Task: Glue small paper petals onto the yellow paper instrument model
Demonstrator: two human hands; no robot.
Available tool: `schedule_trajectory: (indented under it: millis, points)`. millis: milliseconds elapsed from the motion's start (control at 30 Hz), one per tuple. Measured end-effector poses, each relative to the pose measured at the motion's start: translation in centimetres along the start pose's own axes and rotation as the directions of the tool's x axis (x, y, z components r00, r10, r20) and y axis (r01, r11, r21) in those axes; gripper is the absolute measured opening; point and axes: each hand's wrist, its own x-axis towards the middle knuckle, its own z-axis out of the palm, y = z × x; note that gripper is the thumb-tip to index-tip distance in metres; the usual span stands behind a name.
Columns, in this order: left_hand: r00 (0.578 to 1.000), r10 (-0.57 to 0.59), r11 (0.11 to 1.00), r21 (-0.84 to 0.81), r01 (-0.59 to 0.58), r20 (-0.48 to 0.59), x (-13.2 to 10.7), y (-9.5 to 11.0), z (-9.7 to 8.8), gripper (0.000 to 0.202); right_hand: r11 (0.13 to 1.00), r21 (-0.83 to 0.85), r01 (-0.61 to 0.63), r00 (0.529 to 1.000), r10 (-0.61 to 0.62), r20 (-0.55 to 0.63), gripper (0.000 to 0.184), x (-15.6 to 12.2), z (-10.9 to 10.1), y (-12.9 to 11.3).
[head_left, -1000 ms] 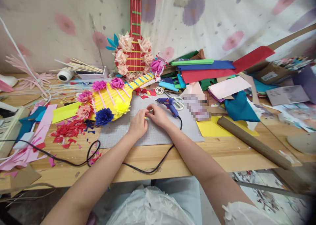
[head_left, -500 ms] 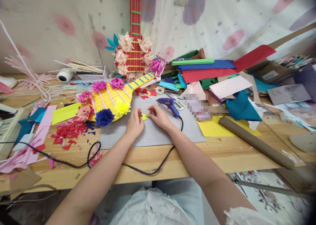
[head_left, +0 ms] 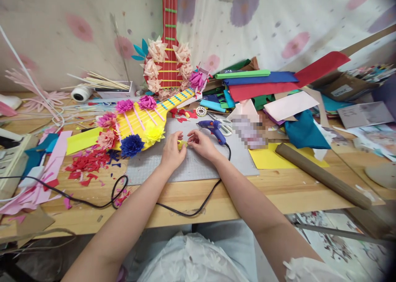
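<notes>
Left hand (head_left: pixel 173 152) pinches yellow scrap (head_left: pixel 181 144) | right hand (head_left: pixel 201 144), grip unclear | glue gun (head_left: pixel 211 126) back from table (head_left: pixel 284 195) front edge, likely safer

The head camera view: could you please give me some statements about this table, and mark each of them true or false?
1. The small yellow paper-like piece is between the person's left hand and right hand. True.
2. The blue plastic glue gun is in the right hand. False: the gun lies on the flat grey cutting mat.
3. The red guitar-shaped instrument lies flat. False: it stands upright behind the yellow guitar-shaped instrument.
4. A dark blue, layered flower is at the yellow instrument's edge. True.
</notes>
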Motion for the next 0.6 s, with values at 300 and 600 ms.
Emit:
schedule_trajectory:
  millis: [300, 600]
  points:
    - [0.993, -0.101, 0.994, -0.03, 0.103, 0.057, 0.3, -0.21, 0.15, 0.047, 0.993, -0.115, 0.011, 0.997, -0.02, -0.077, 0.023, -0.1, 0.04, 0.31]
    - [0.985, -0.172, 0.975, -0.136, 0.175, 0.033, 0.41, 0.02, 0.11, 0.041, 0.985, -0.134, 0.108, 0.991, -0.117, -0.064, 0.02, -0.28, 0.03, -0.63]
